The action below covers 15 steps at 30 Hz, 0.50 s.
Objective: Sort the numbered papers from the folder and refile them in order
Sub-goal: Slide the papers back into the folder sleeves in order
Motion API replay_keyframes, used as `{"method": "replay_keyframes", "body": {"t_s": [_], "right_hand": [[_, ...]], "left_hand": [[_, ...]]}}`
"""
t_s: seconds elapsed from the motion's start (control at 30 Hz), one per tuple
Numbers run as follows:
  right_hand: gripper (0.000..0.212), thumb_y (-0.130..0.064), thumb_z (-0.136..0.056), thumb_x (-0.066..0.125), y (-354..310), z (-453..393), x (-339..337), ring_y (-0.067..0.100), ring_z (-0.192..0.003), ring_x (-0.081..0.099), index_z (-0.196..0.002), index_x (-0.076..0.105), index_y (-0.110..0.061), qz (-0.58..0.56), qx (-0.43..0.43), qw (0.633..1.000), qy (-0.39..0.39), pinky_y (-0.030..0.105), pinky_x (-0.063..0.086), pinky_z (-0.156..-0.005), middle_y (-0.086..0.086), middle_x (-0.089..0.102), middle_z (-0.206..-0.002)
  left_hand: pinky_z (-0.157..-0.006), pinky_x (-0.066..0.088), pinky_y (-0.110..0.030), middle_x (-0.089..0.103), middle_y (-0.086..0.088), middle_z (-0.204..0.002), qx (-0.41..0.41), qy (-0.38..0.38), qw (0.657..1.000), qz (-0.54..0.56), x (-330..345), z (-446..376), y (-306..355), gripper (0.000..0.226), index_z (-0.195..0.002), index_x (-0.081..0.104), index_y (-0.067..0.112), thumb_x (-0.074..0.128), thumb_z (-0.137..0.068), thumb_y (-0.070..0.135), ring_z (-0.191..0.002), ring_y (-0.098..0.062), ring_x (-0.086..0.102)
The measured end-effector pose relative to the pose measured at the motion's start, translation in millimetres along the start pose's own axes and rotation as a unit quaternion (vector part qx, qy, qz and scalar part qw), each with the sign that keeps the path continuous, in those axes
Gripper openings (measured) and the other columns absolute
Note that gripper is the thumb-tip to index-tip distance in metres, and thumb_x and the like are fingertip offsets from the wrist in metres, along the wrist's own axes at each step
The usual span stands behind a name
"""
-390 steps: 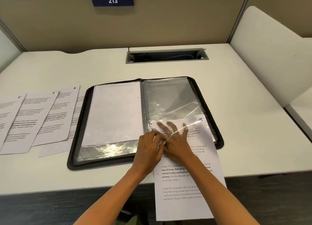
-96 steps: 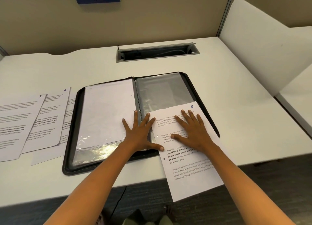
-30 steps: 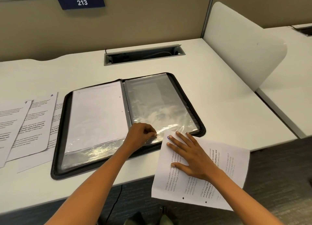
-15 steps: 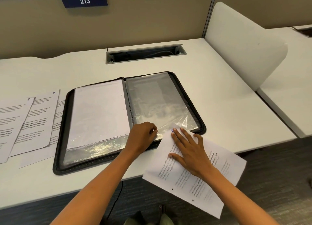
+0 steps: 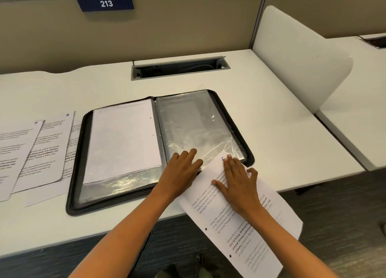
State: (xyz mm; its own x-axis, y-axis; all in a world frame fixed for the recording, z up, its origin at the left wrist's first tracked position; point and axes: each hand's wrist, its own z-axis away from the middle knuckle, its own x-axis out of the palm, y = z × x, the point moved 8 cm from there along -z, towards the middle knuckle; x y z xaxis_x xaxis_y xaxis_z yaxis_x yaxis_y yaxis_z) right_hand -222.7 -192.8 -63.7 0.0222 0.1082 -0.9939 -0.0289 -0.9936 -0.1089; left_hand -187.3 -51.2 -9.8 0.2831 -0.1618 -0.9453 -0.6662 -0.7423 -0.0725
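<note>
View from a head cam, looking down at a white desk (image 5: 261, 115). A black zip folder (image 5: 248, 152) lies open at centre. Its L page holds a blank-looking white sheet (image 5: 123, 140) inside a clear sleeve. Its R page is an empty-looking clear plastic sleeve (image 5: 194, 127), shiny and wrinkled toward its near edge.

The left hand (image 5: 179, 175) rests at the folder's near edge, approx 6 o'clock of the R sleeve, fingers straight and close together, lying flat on the plastic; no pinch visible. The right hand (image 5: 238, 181) lies just to its 3 o'clock, palm down on a printed paper (image 5: 240, 225), fingers extended and slightly spread, thumb out to the side, pressing the sheet rather than gripping it. This paper is tilted, its far corner touching the R sleeve's near edge at the fingertips; a blue handwritten number there is partly hidden, cannot tell which. Most of the sheet hangs past the desk's near edge, toward 5 o'clock.

At 9 o'clock of the folder, more numbered papers (image 5: 48, 150) lie overlapping on the desk; "7" and "8" are readable at their tops.

At 12 o'clock, a recessed cable slot (image 5: 179, 70) in the desk, and above it a blue plate (image 5: 105, 4) reading "213" on the tan partition. At 2 o'clock stands a white divider panel (image 5: 296, 58).
</note>
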Motion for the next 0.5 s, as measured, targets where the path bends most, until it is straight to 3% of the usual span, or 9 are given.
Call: {"method": "replay_keyframes", "body": {"t_s": [0.1,0.23,0.37,0.5], "right_hand": [[0.085,-0.066,-0.092,0.008,9.5,-1.9,0.1,0.026,-0.128,0.048,-0.137,0.048,-0.006,0.011,0.039,0.999,0.013,0.048,0.034,-0.091,0.01,0.049,-0.141],[0.086,-0.065,-0.088,0.013,20.0,-7.4,-1.6,0.029,-0.129,0.044,-0.138,0.046,-0.004,0.011,0.069,0.997,0.024,0.047,0.026,-0.092,0.012,0.047,-0.143],[0.079,-0.064,-0.089,0.017,23.1,-7.8,-0.6,0.03,-0.13,0.042,-0.138,0.046,-0.009,-0.002,0.051,0.998,0.029,0.051,0.031,-0.092,0.011,0.046,-0.144],[0.073,-0.064,-0.094,0.012,6.4,2.7,2.8,0.027,-0.14,0.025,-0.143,0.037,-0.017,-0.001,-0.05,0.998,0.031,0.047,0.021,-0.099,0.006,0.037,-0.151]], "left_hand": [[-0.055,0.043,-0.031,0.058,-0.01,-0.103,0.009,-0.012,1.0,-0.013,4.5,0.8,1.9,0.041,-0.096,0.055,0.014,0.083,-0.066,0.018,-0.064,-0.02,0.051],[-0.05,0.041,-0.03,0.057,-0.007,-0.087,0.011,-0.023,1.0,-0.016,5.5,0.8,3.2,0.06,-0.096,0.044,0.015,0.082,-0.053,0.0,-0.053,-0.018,0.046],[-0.046,0.038,-0.027,0.058,0.001,-0.068,-0.031,-0.015,0.999,0.018,0.1,-2.1,-2.9,0.049,-0.09,0.052,0.017,0.086,-0.056,0.007,-0.041,-0.019,0.046],[-0.045,0.026,-0.024,0.059,0.001,-0.064,-0.066,0.004,0.997,0.037,-12.7,-10.4,-7.4,0.035,-0.08,0.058,0.016,0.084,-0.059,0.006,-0.036,-0.023,0.045]]}}
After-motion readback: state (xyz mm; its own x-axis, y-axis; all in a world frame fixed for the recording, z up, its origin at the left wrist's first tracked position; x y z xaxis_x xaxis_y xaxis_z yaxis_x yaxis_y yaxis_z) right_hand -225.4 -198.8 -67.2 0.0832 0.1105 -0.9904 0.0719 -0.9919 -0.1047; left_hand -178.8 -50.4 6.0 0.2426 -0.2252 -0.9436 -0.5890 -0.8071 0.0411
